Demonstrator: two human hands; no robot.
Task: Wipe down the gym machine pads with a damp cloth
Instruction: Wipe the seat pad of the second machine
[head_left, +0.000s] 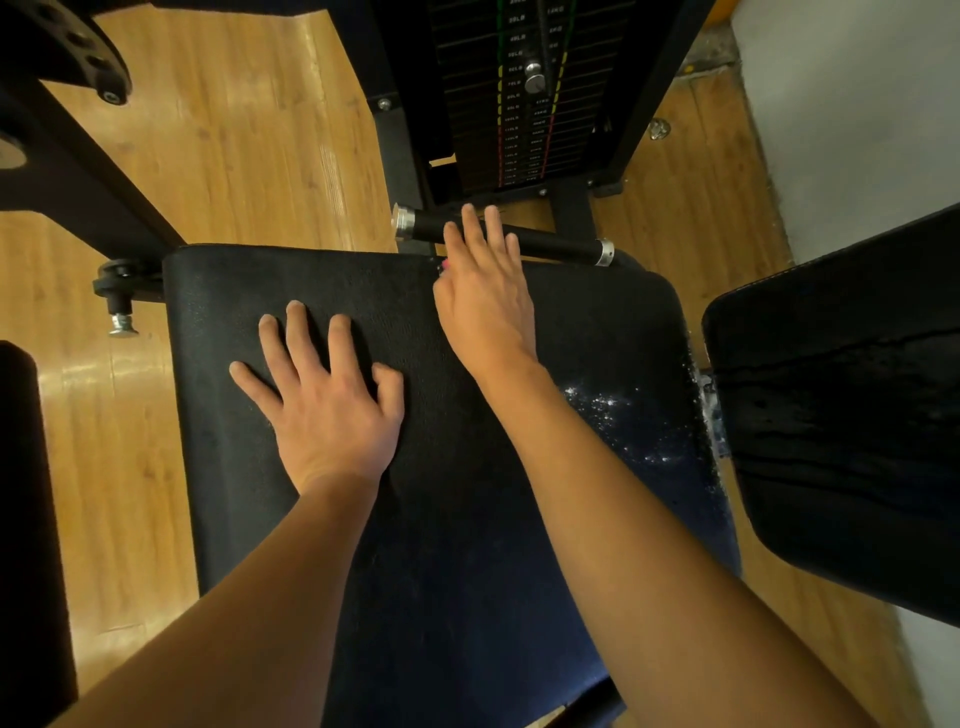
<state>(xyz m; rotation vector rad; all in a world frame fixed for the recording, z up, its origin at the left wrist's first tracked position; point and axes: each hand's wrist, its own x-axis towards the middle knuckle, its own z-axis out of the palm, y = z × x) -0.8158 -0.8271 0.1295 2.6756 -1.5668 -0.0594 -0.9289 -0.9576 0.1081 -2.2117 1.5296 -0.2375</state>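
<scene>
Black textured vinyl seat pad (441, 519) lies under both hands, left hand (332, 410) flat with fingers spread, right hand (485, 312) straight-fingered at its far edge, neither gripping anything; probably firm, fixed, slick at the droplets (605, 408) right of the right wrist, so press, not grasp.

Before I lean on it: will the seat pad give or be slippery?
The seat pad looks cushioned, likely yielding slightly under the left hand. Glistening droplets near its right edge suggest a slick patch. Its pebbled surface elsewhere probably resists sliding.
</scene>
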